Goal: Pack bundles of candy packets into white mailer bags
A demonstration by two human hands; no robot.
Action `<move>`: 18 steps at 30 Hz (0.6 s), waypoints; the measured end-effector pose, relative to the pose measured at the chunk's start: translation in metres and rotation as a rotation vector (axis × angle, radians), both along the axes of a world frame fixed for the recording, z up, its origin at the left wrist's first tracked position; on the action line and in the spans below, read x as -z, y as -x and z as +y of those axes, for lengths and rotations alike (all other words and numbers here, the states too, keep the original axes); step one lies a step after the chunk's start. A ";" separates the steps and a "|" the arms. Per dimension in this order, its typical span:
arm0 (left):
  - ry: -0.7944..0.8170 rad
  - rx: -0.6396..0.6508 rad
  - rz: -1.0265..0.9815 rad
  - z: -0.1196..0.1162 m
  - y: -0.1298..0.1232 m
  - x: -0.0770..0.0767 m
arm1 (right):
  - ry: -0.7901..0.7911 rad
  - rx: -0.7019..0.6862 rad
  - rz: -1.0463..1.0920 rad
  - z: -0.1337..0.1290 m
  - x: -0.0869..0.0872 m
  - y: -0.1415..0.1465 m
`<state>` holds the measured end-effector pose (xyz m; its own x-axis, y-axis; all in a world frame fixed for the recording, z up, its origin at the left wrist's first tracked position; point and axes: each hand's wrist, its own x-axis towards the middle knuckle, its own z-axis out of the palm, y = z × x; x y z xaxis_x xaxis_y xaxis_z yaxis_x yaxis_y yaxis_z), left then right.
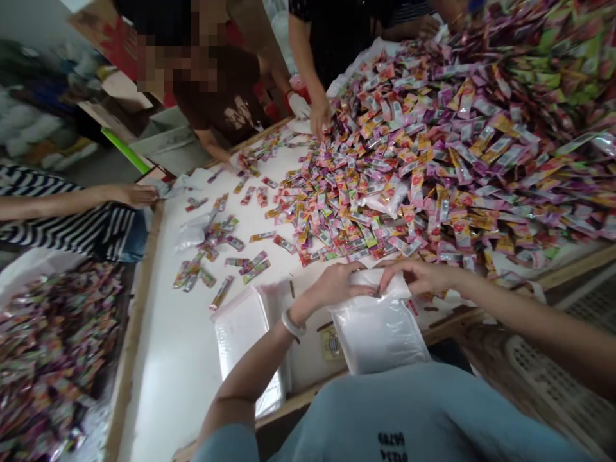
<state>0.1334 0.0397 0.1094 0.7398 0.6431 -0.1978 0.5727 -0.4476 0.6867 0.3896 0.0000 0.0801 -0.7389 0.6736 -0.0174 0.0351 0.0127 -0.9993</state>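
At the table's near edge a white plastic bag point(380, 333) hangs down against my body, its top edge between my hands. My left hand point(339, 285) grips the left side of that top edge, fingers bent round it. From the right, my right hand point(414, 276) pinches the same edge, its fingertips close to the left ones. What lies inside the bag I cannot make out. Left of it lies a stack of clear plastic bags point(245, 340). Just beyond my hands begins a big heap of small colourful sachets point(385, 154).
Loose sachets point(248, 263) lie scattered across the white table point(163, 359). Opposite, a co-worker's hand point(320, 119) reaches into the heap. At left are a person's arm in striped clothing point(115, 196) and a container full of sachets point(52, 366). A wooden rim point(139, 321) borders the table.
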 end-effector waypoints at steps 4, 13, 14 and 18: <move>0.114 0.023 0.013 0.000 0.008 0.006 | 0.310 -0.049 0.112 -0.015 0.009 -0.005; 0.290 -0.147 -0.078 -0.002 0.063 -0.018 | 0.339 0.191 0.317 -0.032 0.026 0.058; 0.258 -0.217 -0.094 0.005 0.088 -0.026 | 0.331 0.201 0.331 -0.025 0.028 0.057; -0.034 -0.679 -0.126 0.046 0.220 -0.078 | -0.107 0.422 -0.045 0.033 0.043 0.043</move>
